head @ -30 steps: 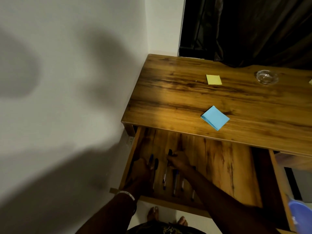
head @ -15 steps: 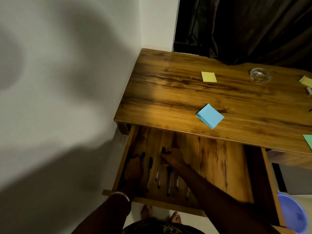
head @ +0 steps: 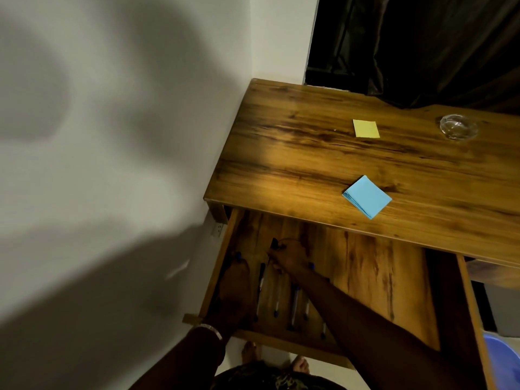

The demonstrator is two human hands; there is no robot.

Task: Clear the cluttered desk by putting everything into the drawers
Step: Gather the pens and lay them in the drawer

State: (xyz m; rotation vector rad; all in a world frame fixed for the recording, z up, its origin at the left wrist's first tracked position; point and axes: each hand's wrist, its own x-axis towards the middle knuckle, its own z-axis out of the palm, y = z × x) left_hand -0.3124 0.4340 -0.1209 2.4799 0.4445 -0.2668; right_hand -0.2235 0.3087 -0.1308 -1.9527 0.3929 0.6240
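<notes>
The left drawer (head: 380, 280) of the wooden desk (head: 295, 156) stands pulled out. Several pens (head: 295, 305) lie side by side on its floor, at the left end. My left hand (head: 235, 282) rests palm down in the drawer's left corner, and a blue pen cap (head: 238, 254) shows just past its fingertips. My right hand (head: 291, 256) reaches in beside it and pinches a small black pen end (head: 274, 243). On the desktop lie a blue pad of sticky notes (head: 367, 197), a yellow sticky note (head: 366, 128) and a glass ashtray (head: 458, 130).
A white wall runs along the desk's left side, with a socket (head: 218, 229) just under the desktop. Dark curtains hang behind the desk. A second drawer's edge (head: 472, 305) shows at the right, above a blue plastic bin (head: 503, 358). My bare feet (head: 250, 351) stand below the drawer front.
My view swung left and back, so items at the desk's right edge are out of frame. Both hands stay in the drawer over the pens, the right still pinching the black piece.
</notes>
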